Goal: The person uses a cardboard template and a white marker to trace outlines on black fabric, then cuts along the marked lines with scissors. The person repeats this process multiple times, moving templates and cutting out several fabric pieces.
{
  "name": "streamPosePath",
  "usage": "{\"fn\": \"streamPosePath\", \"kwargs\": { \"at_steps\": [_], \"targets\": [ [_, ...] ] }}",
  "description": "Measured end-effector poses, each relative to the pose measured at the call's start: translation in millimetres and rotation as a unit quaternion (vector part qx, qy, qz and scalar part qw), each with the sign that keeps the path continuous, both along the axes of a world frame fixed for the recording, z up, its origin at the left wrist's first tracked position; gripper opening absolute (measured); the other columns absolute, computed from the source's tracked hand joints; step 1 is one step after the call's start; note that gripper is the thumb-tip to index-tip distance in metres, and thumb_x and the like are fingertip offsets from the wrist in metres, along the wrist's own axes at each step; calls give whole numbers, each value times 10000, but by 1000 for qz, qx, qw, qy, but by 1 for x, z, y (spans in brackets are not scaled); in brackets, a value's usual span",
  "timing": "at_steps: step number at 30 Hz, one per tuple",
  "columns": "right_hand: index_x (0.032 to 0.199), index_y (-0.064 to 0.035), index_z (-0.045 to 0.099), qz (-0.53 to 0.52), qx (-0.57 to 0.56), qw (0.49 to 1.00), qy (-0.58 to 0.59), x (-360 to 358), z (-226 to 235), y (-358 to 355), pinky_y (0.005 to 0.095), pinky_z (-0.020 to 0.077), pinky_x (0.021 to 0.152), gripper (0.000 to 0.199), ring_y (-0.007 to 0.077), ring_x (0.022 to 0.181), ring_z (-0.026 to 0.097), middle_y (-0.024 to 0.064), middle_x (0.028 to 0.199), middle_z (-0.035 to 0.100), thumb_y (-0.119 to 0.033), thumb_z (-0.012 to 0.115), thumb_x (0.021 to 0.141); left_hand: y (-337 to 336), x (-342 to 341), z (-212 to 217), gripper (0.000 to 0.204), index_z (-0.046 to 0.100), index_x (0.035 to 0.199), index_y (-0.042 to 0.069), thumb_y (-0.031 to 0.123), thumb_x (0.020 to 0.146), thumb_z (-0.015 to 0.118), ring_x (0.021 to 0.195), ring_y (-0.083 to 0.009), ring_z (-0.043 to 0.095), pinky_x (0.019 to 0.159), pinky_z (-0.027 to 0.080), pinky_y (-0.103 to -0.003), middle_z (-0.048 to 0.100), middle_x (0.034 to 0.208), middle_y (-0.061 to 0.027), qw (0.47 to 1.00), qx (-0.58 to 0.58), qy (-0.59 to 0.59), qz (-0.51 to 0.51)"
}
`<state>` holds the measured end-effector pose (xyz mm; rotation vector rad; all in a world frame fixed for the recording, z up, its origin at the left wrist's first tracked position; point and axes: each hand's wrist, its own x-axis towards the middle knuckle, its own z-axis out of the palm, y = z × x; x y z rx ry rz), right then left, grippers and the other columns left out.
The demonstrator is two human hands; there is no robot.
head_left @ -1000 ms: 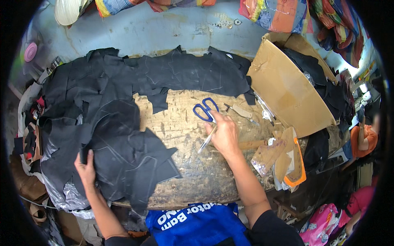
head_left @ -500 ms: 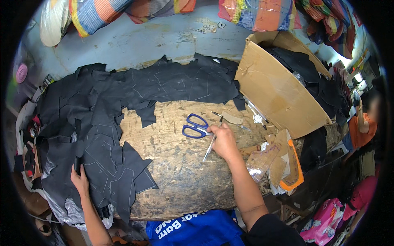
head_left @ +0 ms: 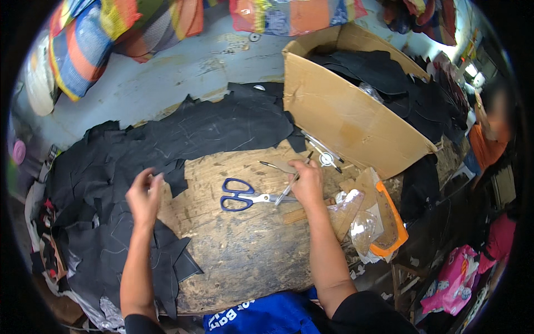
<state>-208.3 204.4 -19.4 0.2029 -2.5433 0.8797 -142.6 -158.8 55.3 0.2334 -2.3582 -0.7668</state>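
My right hand [head_left: 309, 182] is closed around a slim silver pen [head_left: 286, 191] that slants down to the left. Its fingertips are at a small beige cardboard template [head_left: 285, 166]; whether they grip it too I cannot tell. Blue-handled scissors [head_left: 238, 195] lie to the left of this hand, blades toward the pen. Above the black material at left, my left hand [head_left: 143, 199] is raised, slightly blurred, its fingers curved and apart with nothing visible in them. Black pieces [head_left: 130, 245] with pale drawn outlines spread beneath that forearm, and more black material [head_left: 222, 119] runs along the back.
A cardboard box [head_left: 347, 114] filled with black pieces stands at the back right. Beside it lie pens and a white ring [head_left: 326, 159]. Templates with an orange-edged piece [head_left: 394, 220] sit on the wooden table [head_left: 239, 267] at right. A person in orange [head_left: 489, 145] is farther off.
My left hand has let go of the black material's edge and risen up and to the right. The right hand, still with the pen, has moved onto the small template. The view has shifted.
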Motion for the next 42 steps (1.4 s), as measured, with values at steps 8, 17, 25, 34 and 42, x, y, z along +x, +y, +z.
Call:
{"fn": "streamPosePath", "kwargs": {
  "at_steps": [8,17,25,34,42],
  "targets": [
    [1106,-45,639,-70,-140,987,-28,-7,-4,6,393,510,668,334,365,727,656,246,817,643,-39,675,774,137,-162,-58,805,428,1330,-27,331,708,792,749,-249,644,743,497,-351,656,773,-91,986,25,-160,38],
    [1169,-30,600,-101,-77,992,18,0,22,10,356,509,778,376,348,839,654,205,983,672,-5,636,795,132,-170,-55,995,272,1389,1,339,641,834,1026,-354,607,872,494,-384,615,1087,-242,969,-56,-236,39],
    [901,-57,691,85,48,942,-321,35,61,25,417,492,786,282,348,896,641,171,870,678,-44,757,627,128,-176,-48,778,372,1333,-87,85,685,767,1003,-293,623,844,505,-347,598,1156,-230,953,225,-196,-53],
    [875,-55,653,68,180,938,-290,57,59,17,409,497,764,355,338,841,645,165,845,670,29,737,541,49,44,-33,520,430,1271,-68,-88,781,603,930,-181,627,796,509,-274,631,1058,-134,876,468,-86,-79],
    [844,9,640,129,143,942,-276,61,52,17,358,475,651,286,266,665,627,150,669,611,91,671,571,29,169,-36,769,319,1378,-96,-165,680,635,925,-177,634,844,499,-278,639,1081,-160,814,501,-278,-95]
  ]
}}
